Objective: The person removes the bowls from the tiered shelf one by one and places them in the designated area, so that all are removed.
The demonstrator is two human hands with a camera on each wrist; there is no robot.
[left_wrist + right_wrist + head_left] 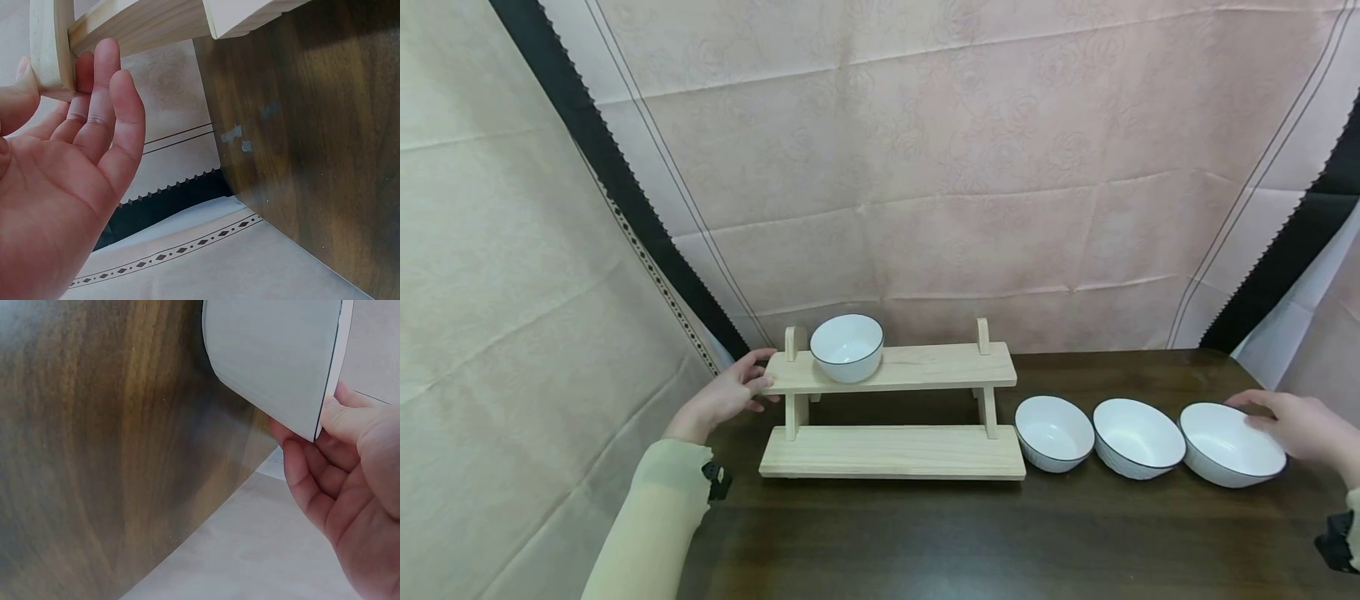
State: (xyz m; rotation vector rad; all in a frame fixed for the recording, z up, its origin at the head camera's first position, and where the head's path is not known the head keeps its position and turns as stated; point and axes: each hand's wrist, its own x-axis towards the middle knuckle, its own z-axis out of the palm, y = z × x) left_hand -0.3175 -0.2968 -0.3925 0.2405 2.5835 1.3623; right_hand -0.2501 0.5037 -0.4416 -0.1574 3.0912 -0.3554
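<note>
Shelf (891, 384): 1, pale wood, 2 tiers, on dark brown table (880, 542), L of ctr.

L hand (733, 392): mine, clamped on upper tier (936, 365) at its L end, thumb 1 side, fingers the other.

Bowls, white w/ dark rims: 4. Top bowl (847, 348) sits on upper tier just beside L peg (793, 342); tier runs on from its R side to R peg (982, 336), room there. Lower tier (892, 452): bare wood end to end, open height above.

Other 3, in a row on table, R of shelf: inner bowl (1055, 433) just beside shelf's R edge, mid bowl (1138, 438), outer bowl (1232, 445). Can't tell if rims touch.

R hand (1296, 425): mine, thumb & fingers pinching outer bowl's R rim, near table edge.

Front: table extends past shelf & bowls. Back: table edge meets patterned cloth (970, 183).
</note>
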